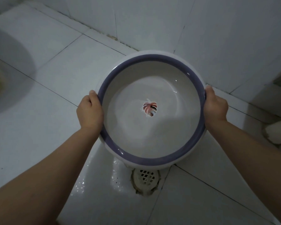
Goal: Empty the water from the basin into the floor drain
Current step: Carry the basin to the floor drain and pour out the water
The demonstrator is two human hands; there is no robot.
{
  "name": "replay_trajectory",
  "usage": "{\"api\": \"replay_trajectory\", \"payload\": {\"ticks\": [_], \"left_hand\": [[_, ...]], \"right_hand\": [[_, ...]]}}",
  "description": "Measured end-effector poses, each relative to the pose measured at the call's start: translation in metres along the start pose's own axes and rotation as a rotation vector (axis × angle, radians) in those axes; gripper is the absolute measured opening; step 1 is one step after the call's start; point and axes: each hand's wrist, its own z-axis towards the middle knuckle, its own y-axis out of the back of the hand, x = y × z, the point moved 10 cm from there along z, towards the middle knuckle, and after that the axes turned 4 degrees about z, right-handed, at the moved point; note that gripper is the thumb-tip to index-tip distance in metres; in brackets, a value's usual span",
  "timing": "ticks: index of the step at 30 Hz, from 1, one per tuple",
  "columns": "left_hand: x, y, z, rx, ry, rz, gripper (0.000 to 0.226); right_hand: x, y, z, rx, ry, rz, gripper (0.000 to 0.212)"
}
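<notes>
A round white basin (118,67) with a purple rim and a pink leaf print on its bottom is held above the tiled floor. It holds shallow clear water. My left hand (89,111) grips the rim on the left side and my right hand (215,105) grips it on the right. The white grated floor drain (145,179) lies on the floor just below the basin's near edge, partly hidden by it. The tiles left of the drain look wet.
White tiled walls meet in a corner behind the basin. A large white rounded fixture (5,62) stands at the left. A pale object (277,132) lies on the floor at the right edge, below a low ledge.
</notes>
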Motion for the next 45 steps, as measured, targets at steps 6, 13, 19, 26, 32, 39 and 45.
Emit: {"api": "replay_trajectory", "payload": {"ticks": [6,13,19,26,32,39,45], "left_hand": [[-0.002,0.001,-0.002,-0.007,-0.005,0.008,0.042],[-0.006,0.0,-0.004,0.004,-0.018,-0.029,0.042],[-0.007,-0.004,-0.002,0.019,-0.027,-0.041,0.042],[-0.008,-0.004,-0.001,0.014,-0.037,-0.037,0.041],[-0.003,-0.002,-0.003,0.008,-0.013,-0.056,0.042],[-0.002,-0.001,-0.005,0.02,-0.007,-0.075,0.042],[-0.003,0.0,-0.007,0.022,-0.011,-0.079,0.043]], "right_hand": [[-0.002,0.001,-0.002,-0.003,-0.008,0.017,0.043],[-0.009,0.01,-0.007,-0.021,-0.008,0.047,0.045],[-0.012,0.014,-0.008,-0.029,0.006,0.052,0.046],[-0.012,0.014,-0.008,-0.038,0.009,0.058,0.048],[-0.011,0.013,-0.01,-0.048,0.012,0.075,0.049],[-0.012,0.015,-0.012,-0.032,0.011,0.08,0.048],[-0.011,0.017,-0.014,-0.033,0.04,0.074,0.049]]}}
